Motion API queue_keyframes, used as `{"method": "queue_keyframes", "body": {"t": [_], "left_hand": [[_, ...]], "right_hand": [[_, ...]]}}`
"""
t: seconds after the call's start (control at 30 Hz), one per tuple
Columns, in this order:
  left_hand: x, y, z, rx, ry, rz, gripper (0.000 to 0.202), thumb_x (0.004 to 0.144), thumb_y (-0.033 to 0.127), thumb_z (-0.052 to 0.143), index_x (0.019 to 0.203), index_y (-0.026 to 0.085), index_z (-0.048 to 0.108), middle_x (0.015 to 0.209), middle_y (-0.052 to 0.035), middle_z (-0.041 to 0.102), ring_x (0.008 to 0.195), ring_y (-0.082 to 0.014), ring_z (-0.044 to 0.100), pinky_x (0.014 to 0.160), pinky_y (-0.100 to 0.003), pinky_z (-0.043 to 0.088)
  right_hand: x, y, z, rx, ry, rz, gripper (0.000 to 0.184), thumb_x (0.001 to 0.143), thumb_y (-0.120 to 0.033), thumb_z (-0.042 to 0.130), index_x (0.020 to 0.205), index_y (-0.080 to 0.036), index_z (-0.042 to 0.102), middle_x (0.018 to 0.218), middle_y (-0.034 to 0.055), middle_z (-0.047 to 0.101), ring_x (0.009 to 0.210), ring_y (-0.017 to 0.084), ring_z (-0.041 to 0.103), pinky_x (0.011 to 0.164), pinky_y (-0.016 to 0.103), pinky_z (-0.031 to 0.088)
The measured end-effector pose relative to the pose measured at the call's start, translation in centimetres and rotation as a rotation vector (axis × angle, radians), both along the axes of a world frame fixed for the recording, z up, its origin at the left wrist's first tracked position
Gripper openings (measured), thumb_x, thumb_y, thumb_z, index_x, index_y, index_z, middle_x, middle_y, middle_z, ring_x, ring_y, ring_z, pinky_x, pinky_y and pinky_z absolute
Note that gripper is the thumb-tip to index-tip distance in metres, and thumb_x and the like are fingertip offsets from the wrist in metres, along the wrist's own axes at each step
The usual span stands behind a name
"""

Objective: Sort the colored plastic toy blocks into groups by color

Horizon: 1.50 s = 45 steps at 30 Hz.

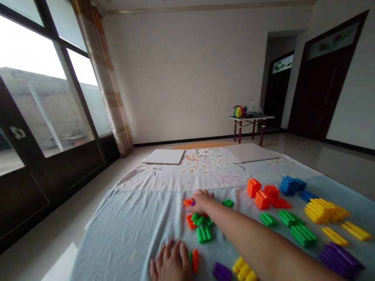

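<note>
Colourful plastic ridged blocks lie scattered on a pale sheet spread over the floor. My right hand reaches forward, fingers curled over a small orange and purple block at the far end of a green and orange cluster. My left hand rests flat on the sheet near me, fingers spread, beside an orange block and a green one. A purple block and a yellow block lie just under my right forearm.
To the right lie orange blocks, blue blocks, yellow blocks, green blocks and a purple pile. Two white boards lie at the sheet's far end. A small table stands by the back wall. Windows run along the left.
</note>
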State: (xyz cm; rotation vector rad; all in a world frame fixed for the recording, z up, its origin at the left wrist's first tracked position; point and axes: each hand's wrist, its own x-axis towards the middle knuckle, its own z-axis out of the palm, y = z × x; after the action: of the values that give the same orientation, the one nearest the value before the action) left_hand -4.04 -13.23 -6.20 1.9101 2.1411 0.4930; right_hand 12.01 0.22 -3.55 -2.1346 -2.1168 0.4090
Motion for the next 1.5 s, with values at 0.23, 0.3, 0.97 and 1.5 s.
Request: {"method": "queue_keyframes", "body": {"t": [0.23,0.3,0.97,1.5], "left_hand": [[0.0,-0.2,0.0,0.076,-0.011,-0.008,0.041,0.087,0.039,0.031,0.106,0.032,0.066,0.13,0.0008,0.054,0.125,-0.0232,0.039,0.108,-0.048,0.015],[0.0,-0.2,-0.1,0.086,-0.009,-0.009,0.04,0.087,0.039,0.031,0.105,0.032,0.066,0.129,0.0011,0.055,0.124,-0.0233,0.04,0.108,-0.048,0.016],[-0.3,-0.1,0.2,0.086,0.042,-0.039,0.039,0.087,0.031,0.032,0.105,0.031,0.066,0.127,0.0007,0.056,0.118,-0.0245,0.046,0.104,-0.046,0.022],[0.1,-0.2,0.9,0.13,0.023,-0.059,0.044,0.089,0.031,0.025,0.106,0.024,0.065,0.124,-0.0032,0.059,0.116,-0.0252,0.048,0.1,-0.043,0.03]], "right_hand": [[1.5,-4.5,1.3,-0.008,-0.01,0.105,0.033,0.072,-0.047,0.056,0.1,-0.034,0.068,0.122,0.0036,0.057,0.112,0.033,0.05,0.086,0.048,0.043],[1.8,-5.8,2.1,-0.048,-0.017,0.168,0.031,0.069,-0.043,0.06,0.097,-0.034,0.07,0.116,0.0026,0.062,0.109,0.033,0.053,0.084,0.045,0.045],[-2.6,-3.7,0.7,0.041,0.067,0.301,0.054,0.067,-0.052,0.066,0.113,-0.024,0.061,0.129,0.0095,0.05,0.117,0.031,0.047,0.094,0.044,0.04],[0.5,-17.3,2.6,0.158,-0.03,0.49,0.034,0.076,-0.038,0.061,0.106,-0.023,0.065,0.116,0.0111,0.06,0.113,0.031,0.048,0.097,0.05,0.034]]}}
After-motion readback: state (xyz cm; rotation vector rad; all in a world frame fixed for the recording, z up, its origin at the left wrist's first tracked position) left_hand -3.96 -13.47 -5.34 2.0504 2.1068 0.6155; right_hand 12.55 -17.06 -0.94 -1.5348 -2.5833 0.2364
